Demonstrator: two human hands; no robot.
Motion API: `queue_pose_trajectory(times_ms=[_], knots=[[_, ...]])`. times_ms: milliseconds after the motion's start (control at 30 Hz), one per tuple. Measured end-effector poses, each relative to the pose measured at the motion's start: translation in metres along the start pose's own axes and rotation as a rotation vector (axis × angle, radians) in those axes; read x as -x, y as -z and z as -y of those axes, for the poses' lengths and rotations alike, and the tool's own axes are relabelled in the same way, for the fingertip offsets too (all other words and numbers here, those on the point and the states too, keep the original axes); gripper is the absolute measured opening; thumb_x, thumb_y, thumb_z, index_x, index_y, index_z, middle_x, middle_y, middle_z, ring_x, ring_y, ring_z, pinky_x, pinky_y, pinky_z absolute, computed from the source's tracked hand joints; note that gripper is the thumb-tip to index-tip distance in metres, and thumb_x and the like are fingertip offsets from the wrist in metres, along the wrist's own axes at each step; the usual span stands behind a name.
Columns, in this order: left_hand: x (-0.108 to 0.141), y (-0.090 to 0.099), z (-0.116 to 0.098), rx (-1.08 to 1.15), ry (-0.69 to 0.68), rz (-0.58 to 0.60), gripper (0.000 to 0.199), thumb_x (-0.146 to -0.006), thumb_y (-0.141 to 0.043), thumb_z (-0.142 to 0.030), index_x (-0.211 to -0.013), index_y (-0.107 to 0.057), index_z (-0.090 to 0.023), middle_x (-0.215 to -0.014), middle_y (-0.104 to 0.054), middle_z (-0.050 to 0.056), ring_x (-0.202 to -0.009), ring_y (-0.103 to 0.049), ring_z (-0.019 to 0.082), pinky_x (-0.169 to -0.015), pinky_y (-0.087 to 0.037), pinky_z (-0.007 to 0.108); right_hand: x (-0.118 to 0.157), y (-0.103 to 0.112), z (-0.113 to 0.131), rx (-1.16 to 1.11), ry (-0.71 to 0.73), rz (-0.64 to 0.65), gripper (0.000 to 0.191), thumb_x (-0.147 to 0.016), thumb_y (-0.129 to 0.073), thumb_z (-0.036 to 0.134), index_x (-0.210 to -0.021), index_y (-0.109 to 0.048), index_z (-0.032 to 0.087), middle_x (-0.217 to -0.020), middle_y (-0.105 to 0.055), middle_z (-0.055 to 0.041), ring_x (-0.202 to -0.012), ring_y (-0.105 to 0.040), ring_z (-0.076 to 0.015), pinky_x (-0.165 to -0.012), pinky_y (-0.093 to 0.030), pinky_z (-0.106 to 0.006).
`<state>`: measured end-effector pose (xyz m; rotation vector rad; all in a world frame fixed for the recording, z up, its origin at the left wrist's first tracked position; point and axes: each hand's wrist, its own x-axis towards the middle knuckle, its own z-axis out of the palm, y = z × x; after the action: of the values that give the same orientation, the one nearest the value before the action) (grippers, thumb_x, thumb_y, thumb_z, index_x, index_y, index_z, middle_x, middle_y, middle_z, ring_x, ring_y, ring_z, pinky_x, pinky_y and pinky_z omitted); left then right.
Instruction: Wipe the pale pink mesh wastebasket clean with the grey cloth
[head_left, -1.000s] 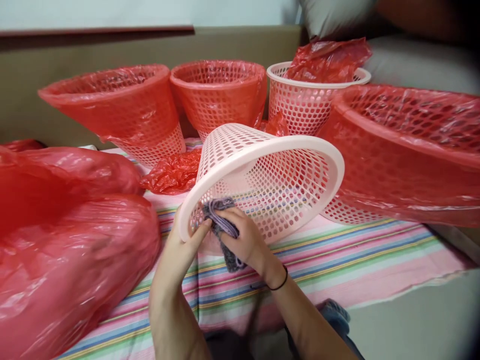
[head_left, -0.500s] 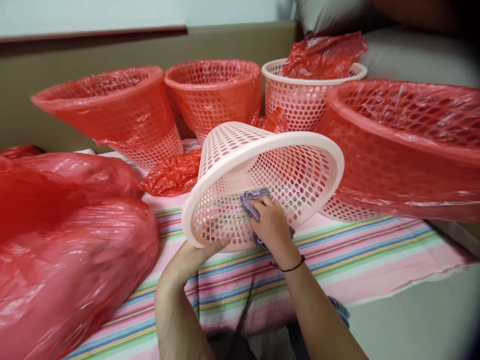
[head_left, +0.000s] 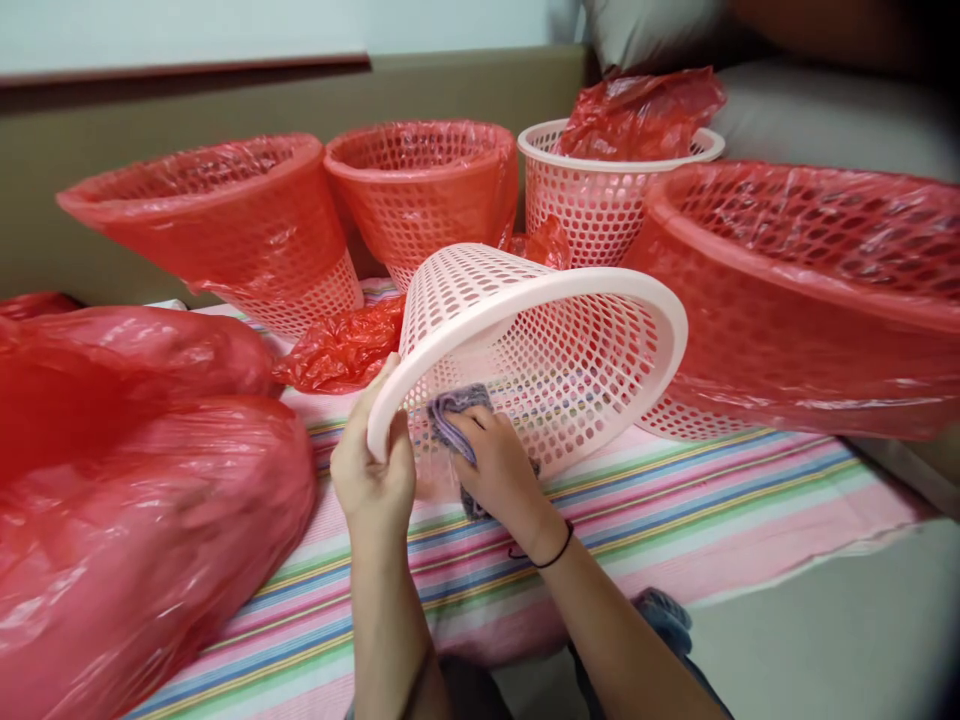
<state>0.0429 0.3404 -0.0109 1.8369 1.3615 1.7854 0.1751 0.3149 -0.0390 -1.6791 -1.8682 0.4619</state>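
A pale pink perforated plastic wastebasket (head_left: 465,285) lies tipped on its side, its mouth facing me. My left hand (head_left: 375,455) grips the rim at its left, with the thumb inside and the fingers round the outer wall, partly hidden. Inside the mouth, my right hand (head_left: 499,465) is closed on a folded purple-grey cloth (head_left: 469,400), which presses against the lower left inner wall. A dark band circles the right wrist. Crumpled red plastic (head_left: 341,345) lies just behind the basket on the left.
Red-bagged baskets stand at the back left (head_left: 225,225), the back middle (head_left: 424,200) and the right (head_left: 787,320). Another basket (head_left: 585,205) has red plastic bunched in its top. Filled red bags (head_left: 165,540) bulge at the left. A striped cloth (head_left: 637,520) covers the surface.
My left hand has moved up from the bottom of the rim to its left side. The right hand has slid the cloth leftward inside the basket.
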Motion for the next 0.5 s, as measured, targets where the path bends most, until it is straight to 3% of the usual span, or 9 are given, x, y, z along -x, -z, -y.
queue_pose_trajectory(times_ms=[100, 167, 333, 500], knots=[[0.000, 0.001, -0.001, -0.050, -0.054, -0.042, 0.035, -0.082, -0.066, -0.019, -0.117, -0.069, -0.022, -0.098, -0.071, 0.004, -0.094, -0.069, 0.021, -0.095, -0.054, 0.036, -0.002, -0.003, -0.001, -0.195, 0.053, -0.042, 0.055, -0.082, -0.052, 0.010, -0.137, -0.057, 0.016, -0.124, -0.060, -0.0085, -0.108, -0.052, -0.0234, -0.100, -0.043, -0.036], [-0.001, 0.002, -0.004, -0.057, -0.078, -0.035, 0.037, -0.082, -0.065, -0.015, -0.118, -0.069, -0.022, -0.098, -0.071, 0.003, -0.094, -0.069, 0.020, -0.096, -0.053, 0.036, -0.003, -0.002, -0.003, -0.184, 0.042, -0.033, 0.053, -0.083, -0.053, 0.011, -0.135, -0.059, 0.018, -0.123, -0.061, -0.0077, -0.108, -0.053, -0.0232, -0.100, -0.043, -0.035], [-0.003, 0.009, -0.016, -0.012, -0.070, 0.058, 0.042, -0.081, -0.060, -0.010, -0.120, -0.069, -0.024, -0.101, -0.071, 0.003, -0.099, -0.068, 0.021, -0.101, -0.050, 0.039, -0.001, 0.011, -0.015, 0.151, -0.188, -0.003, 0.047, -0.084, -0.053, 0.012, -0.127, -0.067, 0.025, -0.115, -0.063, -0.0082, -0.096, -0.052, -0.0255, -0.088, -0.042, -0.038], [-0.004, 0.019, -0.018, -0.032, -0.052, 0.075, 0.046, -0.079, -0.061, -0.009, -0.121, -0.069, -0.026, -0.099, -0.071, 0.002, -0.091, -0.069, 0.020, -0.097, -0.053, 0.038, 0.001, 0.031, -0.037, 0.380, -0.323, -0.202, 0.039, -0.086, -0.052, 0.011, -0.115, -0.074, 0.025, -0.112, -0.065, -0.0093, -0.099, -0.048, -0.0288, -0.085, -0.035, -0.042]])
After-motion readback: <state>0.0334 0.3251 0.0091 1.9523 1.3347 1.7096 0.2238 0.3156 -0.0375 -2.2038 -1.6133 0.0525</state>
